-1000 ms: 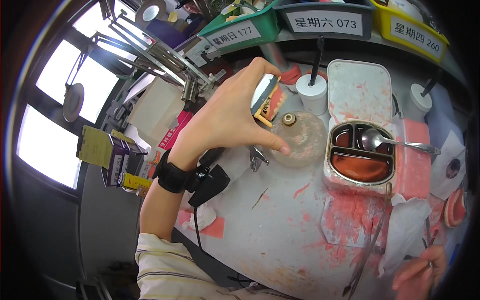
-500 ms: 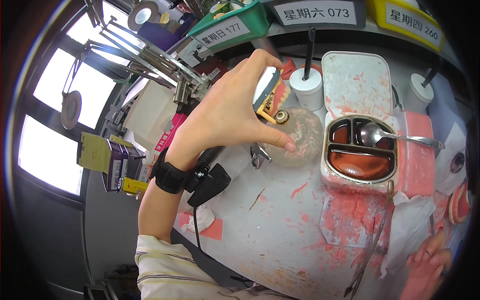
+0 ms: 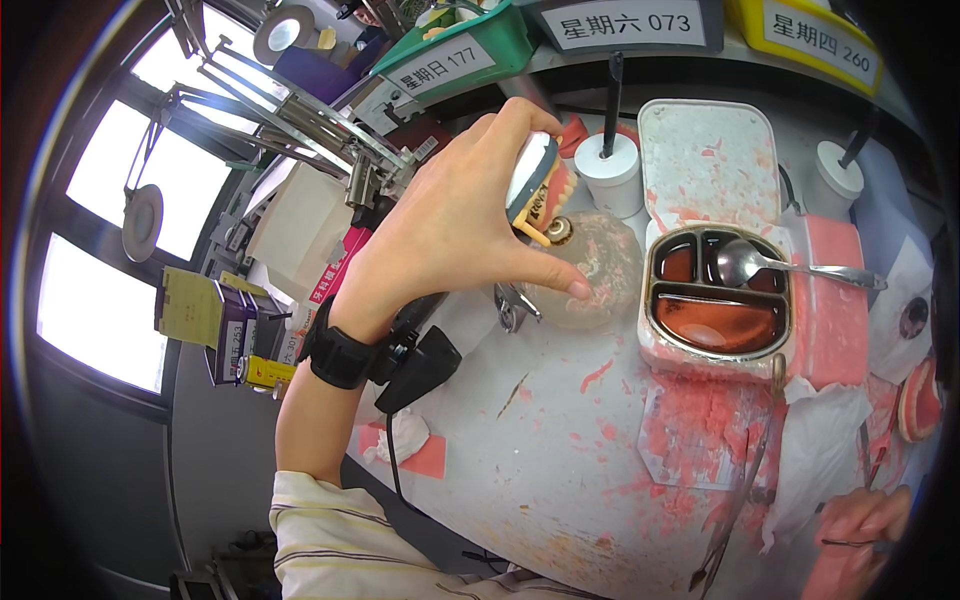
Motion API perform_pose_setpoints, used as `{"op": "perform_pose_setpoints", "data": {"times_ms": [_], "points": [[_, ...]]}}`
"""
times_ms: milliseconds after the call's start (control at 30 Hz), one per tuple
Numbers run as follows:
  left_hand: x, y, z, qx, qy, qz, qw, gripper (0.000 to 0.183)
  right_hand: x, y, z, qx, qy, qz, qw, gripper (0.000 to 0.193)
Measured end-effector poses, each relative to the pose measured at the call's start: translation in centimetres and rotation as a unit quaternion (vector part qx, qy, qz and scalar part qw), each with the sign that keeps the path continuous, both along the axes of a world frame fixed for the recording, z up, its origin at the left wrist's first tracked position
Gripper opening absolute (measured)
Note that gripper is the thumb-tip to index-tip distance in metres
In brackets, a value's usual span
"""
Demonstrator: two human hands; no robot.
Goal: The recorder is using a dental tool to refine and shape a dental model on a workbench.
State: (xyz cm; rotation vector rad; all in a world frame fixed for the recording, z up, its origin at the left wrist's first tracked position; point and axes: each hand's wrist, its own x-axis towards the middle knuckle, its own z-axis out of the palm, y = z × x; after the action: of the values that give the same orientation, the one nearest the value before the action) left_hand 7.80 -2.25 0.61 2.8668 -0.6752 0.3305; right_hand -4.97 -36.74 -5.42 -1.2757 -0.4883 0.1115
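Left hand [image 3: 455,235]: raised above the surface [image 3: 560,440], wrist bearing a black watch [image 3: 340,352]. Fingers curled and pressed around a small lighter-like torch [image 3: 533,188], white and dark bodied with a yellow tip, held tilted, tip pointing down toward a round, pink-flecked translucent dish [image 3: 592,268]. Thumb extends to the dish's near rim.

Small brass-coloured burner head [image 3: 558,230]: just below the torch tip, at the dish's upper edge.

Metal clip [image 3: 512,303]: on the surface, just left of the dish, under the thumb.

Wax tray [image 3: 716,305]: two-compartment metal tray in a white case, lid open behind it, both compartments holding dark red melted wax; right of the dish, close beside it. A metal spoon [image 3: 760,265] rests in the upper compartment, handle running right.

White cup [image 3: 612,170] with a black rod standing in it: behind the dish.

Right hand [image 3: 865,520]: at the lower right edge, largely cut off; fingers appear to pinch a thin metal tool [image 3: 855,545], though the view is too poor to be sure.

Surface: grey, smeared with pink wax.
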Motion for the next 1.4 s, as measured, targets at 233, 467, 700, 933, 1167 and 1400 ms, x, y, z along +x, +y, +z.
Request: {"op": "perform_pose_setpoints", "data": {"times_ms": [233, 467, 700, 933, 1167, 1400], "points": [[-0.4, 0.0, 0.0, 0.038, -0.025, 0.007, 0.999, 0.091, 0.0, -0.2, -0.7, 0.005, -0.006, 0.029, 1.0, 0.017], [-1.9, -1.3, 0.9, 0.08, -0.034, 0.042, 0.995, 0.081, 0.6, 0.3, 0.6, -0.041, -0.06, 0.008, 0.997, 0.011], [-6.2, -1.4, 0.7, 0.057, -0.124, 0.039, 0.99, 0.059, 0.7, -1.2, -0.5, -0.038, -0.038, -0.125, 0.991, 0.023], [-14.2, -4.3, -1.6, -0.377, -0.093, 0.113, 0.915, 0.104, 7.6, -5.6, -0.9, -0.215, -0.022, -0.307, 0.927, 0.015], [-16.6, -8.1, -4.0, -0.643, -0.061, 0.086, 0.758, 0.112, 11.5, -7.8, -3.4, -0.246, -0.086, -0.315, 0.913, 0.008], [-16.1, -11.9, -6.6, -0.816, 0.105, 0.034, 0.567, 0.096, 11.2, -7.6, -3.8, -0.33, -0.136, -0.381, 0.853, 0.01]]}}
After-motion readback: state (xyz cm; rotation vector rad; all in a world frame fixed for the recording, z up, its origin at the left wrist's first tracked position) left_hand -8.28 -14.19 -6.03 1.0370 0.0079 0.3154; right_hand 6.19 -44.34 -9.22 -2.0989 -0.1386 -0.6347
